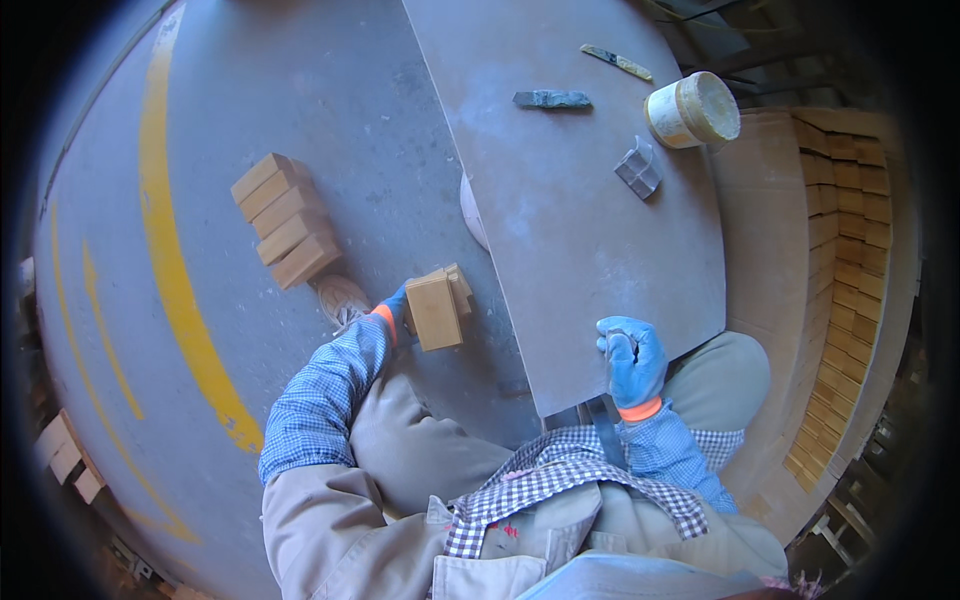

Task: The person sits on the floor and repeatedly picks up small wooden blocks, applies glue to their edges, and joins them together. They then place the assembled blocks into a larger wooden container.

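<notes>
My left hand [396,306], in a blue glove with an orange cuff, is closed on a wooden block [435,312] beside the table's left edge. Another wooden block [460,286] shows just behind it; I cannot tell if that one is held too. Over the table's near part, my right hand [634,362], gloved the same way, has its fingers curled in. Something small and greyish shows at its fingertips, too unclear to name. Farther up the table lie a small grey block [638,170] with grooves, a dark bar [552,100] and a narrow knife-like tool [616,62].
A white tub [690,110] stands at the table's [570,240] right edge. To the right, a large cardboard box [752,260] holds rows of wooden blocks [850,270]. On the floor at left lie several wooden blocks [290,220], near a yellow line [165,220].
</notes>
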Demonstrator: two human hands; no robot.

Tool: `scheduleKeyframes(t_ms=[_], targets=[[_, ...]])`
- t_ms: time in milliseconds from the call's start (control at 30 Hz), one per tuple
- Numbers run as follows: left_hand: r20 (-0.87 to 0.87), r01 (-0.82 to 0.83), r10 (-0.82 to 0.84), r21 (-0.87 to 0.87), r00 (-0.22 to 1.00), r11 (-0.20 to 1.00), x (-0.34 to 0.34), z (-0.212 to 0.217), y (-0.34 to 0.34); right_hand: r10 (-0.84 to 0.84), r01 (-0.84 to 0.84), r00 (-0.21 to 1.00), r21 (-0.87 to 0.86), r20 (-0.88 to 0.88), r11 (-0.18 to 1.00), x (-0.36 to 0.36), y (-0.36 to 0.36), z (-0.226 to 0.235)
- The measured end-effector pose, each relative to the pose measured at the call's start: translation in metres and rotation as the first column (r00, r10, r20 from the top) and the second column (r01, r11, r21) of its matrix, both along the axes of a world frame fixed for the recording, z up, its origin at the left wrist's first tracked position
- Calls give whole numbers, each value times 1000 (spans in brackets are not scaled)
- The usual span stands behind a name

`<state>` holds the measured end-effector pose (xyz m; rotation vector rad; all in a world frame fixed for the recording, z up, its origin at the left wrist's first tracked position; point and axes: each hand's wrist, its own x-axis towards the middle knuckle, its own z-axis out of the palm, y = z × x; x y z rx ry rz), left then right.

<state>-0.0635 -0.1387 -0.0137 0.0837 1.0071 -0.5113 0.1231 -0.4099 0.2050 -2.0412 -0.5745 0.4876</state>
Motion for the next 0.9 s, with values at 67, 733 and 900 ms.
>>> scheduleKeyframes(t_ms=[67,733,900], targets=[[34,-35,36,-38,999,999,-4,9,2,-68,68,997,-9,-35,998,-1,-2,0],[142,-60,-21,537,990,841,93,276,1,271,-191,955,447,-121,874,20,71,63],[-216,185,-1,835,976,519,178,220,-10,74,-67,996,138,-49,988,59,59,33]])
